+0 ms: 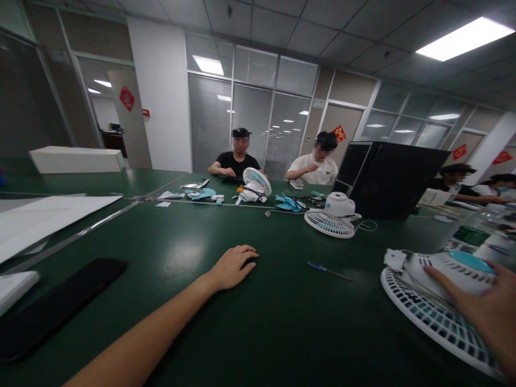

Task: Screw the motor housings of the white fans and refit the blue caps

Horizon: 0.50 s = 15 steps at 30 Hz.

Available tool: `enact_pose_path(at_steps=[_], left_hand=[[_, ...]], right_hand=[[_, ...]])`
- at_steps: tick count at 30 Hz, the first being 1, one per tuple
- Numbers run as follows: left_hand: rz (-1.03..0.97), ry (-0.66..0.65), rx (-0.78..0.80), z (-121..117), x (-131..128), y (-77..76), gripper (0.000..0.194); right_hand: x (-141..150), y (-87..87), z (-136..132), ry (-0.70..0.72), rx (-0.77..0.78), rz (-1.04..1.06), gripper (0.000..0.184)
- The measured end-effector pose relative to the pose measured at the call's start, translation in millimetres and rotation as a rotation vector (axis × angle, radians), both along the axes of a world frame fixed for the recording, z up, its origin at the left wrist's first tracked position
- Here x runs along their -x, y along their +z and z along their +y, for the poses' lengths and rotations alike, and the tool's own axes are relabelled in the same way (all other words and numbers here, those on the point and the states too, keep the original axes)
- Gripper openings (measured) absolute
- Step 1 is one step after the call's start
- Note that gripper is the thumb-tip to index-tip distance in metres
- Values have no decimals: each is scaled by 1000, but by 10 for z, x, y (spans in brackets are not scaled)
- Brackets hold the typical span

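Note:
My left hand (pixel 235 266) lies flat on the green tabletop (pixel 258 322), its fingers stretched out and holding nothing. At the right, my right hand (pixel 487 301) grips the white motor housing of a small electric fan (pixel 419 306), thumb on one side and fingers over the blue cap. The fan's round grille faces down towards the table. Between my hands lies a screwdriver (pixel 328 270) with a blue handle, touched by neither. Farther back, a second white fan (pixel 332 220) rests grille down with its cord beside it.
A black computer case (pixel 387 177) stands behind the second fan. Across the table are a third fan (pixel 256 185), blue fan blades (pixel 289 202) and two seated people. At left lie a black pad (pixel 60 306), white sheets (pixel 52 217) and a white box (pixel 76 160).

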<state>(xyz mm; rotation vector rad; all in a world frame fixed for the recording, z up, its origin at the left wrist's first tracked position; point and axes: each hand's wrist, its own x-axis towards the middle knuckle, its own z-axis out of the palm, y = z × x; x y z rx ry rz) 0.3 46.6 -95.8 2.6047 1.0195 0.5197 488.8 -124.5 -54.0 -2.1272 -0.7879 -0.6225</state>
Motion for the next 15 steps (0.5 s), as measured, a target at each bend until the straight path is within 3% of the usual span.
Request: enact_pose_path(at_steps=[6, 9, 12, 15], left_hand=[[21, -3, -17, -22, 4, 23, 34], [24, -3, -21, -28, 7, 25, 34], [30, -5, -25, -36, 5, 28, 34], [36, 0, -32, -41, 2, 34, 35]], right_hand=[[148, 245, 372, 122, 106, 88, 113], [135, 356, 475, 115, 184, 84, 96], [-33, 506, 594, -10, 281, 20, 79], [-398, 673, 777, -63, 413, -1, 62]])
